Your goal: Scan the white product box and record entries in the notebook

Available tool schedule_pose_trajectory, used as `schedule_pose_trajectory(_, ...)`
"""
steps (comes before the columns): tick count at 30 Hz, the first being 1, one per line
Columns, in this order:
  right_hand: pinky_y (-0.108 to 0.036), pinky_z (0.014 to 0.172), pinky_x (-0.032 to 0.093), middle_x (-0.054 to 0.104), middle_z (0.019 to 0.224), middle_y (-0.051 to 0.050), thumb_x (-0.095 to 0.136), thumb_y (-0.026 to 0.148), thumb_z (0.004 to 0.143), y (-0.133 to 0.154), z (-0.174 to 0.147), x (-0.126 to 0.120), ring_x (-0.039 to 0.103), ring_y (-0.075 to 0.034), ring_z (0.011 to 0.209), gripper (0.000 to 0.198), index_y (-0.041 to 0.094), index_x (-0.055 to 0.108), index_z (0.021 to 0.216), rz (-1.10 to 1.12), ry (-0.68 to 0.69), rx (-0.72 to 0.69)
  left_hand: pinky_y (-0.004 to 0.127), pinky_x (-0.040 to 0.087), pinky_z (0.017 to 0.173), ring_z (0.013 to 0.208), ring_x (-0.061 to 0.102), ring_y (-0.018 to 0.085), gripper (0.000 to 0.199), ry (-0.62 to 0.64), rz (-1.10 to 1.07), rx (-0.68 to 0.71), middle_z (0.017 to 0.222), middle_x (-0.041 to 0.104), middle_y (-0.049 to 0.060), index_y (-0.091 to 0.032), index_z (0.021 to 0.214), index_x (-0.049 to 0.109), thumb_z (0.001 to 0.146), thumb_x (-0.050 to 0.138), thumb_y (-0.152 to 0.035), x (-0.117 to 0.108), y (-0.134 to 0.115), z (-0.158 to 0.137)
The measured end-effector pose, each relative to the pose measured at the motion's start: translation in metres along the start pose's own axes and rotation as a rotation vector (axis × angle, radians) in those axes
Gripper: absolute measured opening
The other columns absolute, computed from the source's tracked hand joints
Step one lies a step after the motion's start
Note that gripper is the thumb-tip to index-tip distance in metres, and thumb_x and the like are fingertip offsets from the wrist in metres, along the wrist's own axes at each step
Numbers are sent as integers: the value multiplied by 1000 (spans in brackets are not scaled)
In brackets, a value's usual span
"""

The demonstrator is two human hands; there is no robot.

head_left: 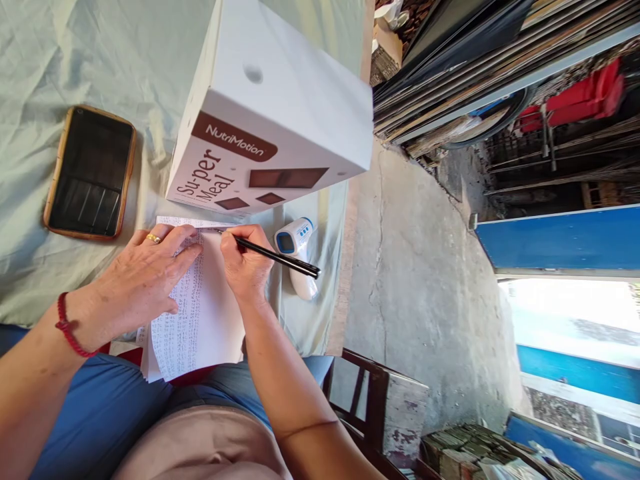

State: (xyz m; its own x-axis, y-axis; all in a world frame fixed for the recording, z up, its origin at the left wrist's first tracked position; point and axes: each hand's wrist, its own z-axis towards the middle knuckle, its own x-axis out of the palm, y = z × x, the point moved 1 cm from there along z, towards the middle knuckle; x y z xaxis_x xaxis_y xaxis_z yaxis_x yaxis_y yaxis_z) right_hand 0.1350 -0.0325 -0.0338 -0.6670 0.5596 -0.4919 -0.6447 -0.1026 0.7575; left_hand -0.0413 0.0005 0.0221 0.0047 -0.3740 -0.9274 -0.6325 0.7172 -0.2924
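Observation:
My right hand (249,263) is closed around a black pen (280,255), its tip near the top edge of a white paper sheet (217,307). Rows of small handwriting cover the sheet's left part, while its right part is blank. My left hand (145,273) lies flat on the written side with its fingers stretched out; it wears a gold ring and a red cord bracelet. More sheets show beneath the top one, and their lower ends hang over the table edge. Close to my right hand lies a white and blue infrared thermometer (300,257).
Beyond the paper stands a large white box (285,87) marked NutriMotion. A phone in a worn case (90,172) lies at left on the pale tablecloth (50,60). Right of the table are concrete floor (420,267), a wooden chair (380,407) and stacked panels (480,73).

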Motion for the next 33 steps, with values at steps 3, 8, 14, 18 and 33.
schedule_pose_trajectory(3, -29, 64, 54, 60, 69, 4, 53, 29, 91, 0, 0, 0, 60, -13, 63, 11, 24, 54, 81, -5, -2, 0, 48, 44, 105, 133, 45, 37, 71, -3, 5, 2, 152, 42, 12, -20, 136, 54, 72, 81, -30, 0, 0, 0)
schedule_pose_trajectory(8, -29, 64, 53, 60, 68, 4, 53, 29, 91, 1, 0, 0, 59, -13, 62, 12, 24, 55, 80, -7, -23, -39, 48, 45, 104, 132, 46, 37, 70, -2, 33, 9, 151, 43, 12, -20, 135, 54, 72, 81, -30, -1, -1, 0)
schedule_pose_trajectory(14, -29, 65, 53, 60, 68, 4, 52, 29, 91, 1, 0, 0, 59, -13, 63, 12, 23, 54, 81, -8, -3, -39, 46, 46, 102, 131, 47, 36, 67, -14, 68, 24, 150, 45, 12, -21, 134, 55, 73, 80, -32, -2, -1, 0)
schedule_pose_trajectory(18, -29, 64, 53, 60, 68, 3, 51, 29, 90, 0, 0, 0, 58, -13, 63, 12, 23, 54, 80, -60, 1, -24, 46, 45, 104, 132, 46, 36, 70, -9, 31, 18, 149, 45, 13, -18, 135, 54, 71, 82, -28, -3, -1, -1)
schedule_pose_trajectory(33, -25, 58, 48, 58, 66, 4, 55, 26, 85, -2, 0, 4, 55, -12, 58, 9, 21, 56, 77, 166, -86, 60, 48, 45, 103, 129, 49, 37, 63, -37, -43, 16, 148, 46, 14, -17, 126, 60, 67, 83, -23, -1, 6, -3)
